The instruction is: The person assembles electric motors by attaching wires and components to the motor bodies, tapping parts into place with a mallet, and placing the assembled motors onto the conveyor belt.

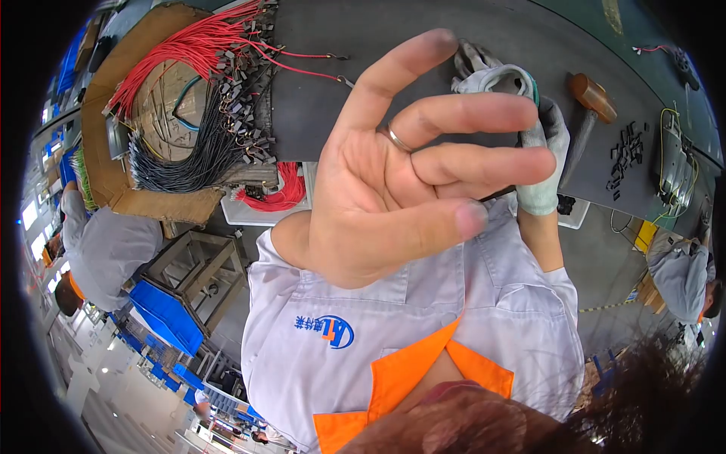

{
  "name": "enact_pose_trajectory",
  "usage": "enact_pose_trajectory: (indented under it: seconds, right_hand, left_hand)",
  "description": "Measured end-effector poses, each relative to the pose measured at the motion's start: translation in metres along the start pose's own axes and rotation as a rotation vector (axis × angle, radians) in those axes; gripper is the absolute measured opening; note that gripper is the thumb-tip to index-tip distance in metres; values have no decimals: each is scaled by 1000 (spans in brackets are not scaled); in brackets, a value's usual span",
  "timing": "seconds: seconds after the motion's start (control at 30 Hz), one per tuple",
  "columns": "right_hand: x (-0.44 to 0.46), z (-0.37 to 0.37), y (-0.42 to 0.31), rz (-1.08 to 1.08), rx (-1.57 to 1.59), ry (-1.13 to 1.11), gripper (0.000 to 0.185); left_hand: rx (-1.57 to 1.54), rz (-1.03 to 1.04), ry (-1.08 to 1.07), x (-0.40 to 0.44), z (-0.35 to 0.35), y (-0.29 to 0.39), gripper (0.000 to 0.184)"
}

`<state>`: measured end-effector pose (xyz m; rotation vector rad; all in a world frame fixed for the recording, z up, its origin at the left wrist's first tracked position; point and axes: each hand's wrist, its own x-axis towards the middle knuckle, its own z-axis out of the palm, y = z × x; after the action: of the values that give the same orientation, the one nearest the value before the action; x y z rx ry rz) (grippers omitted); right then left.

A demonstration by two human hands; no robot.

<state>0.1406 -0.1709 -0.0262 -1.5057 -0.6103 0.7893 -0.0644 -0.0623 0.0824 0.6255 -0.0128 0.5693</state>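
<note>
My left hand (393, 166) is bare, with a ring on one finger. It is raised close to the camera, palm side showing and fingers apart and slightly bent, with nothing held. My right hand (544, 155) wears a white and grey work glove. Its fingers are closed at the green-edged cuff of a second, empty glove (491, 78), whose opening shows above the bare fingers. Part of the second glove and the right fingertips are hidden behind my left hand.
Red cables (185, 57) and black cables (185, 166) lie in a cardboard box (102, 163) at left. A mallet (592, 98) and small black parts (626, 157) lie on the dark table (318, 94) at right. Co-workers (113, 250) (678, 280) are at both sides.
</note>
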Motion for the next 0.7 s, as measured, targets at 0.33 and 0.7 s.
enact_pose_trajectory:
  seconds: [0.33,0.7]
  right_hand:
    - [-4,8,-13,-4,-65,45,14]
    - [-5,7,-16,-6,-114,48,12]
  left_hand:
    - [-87,125,71,-2,-6,-12,100]
    - [-165,169,54,-1,-13,-18,90]
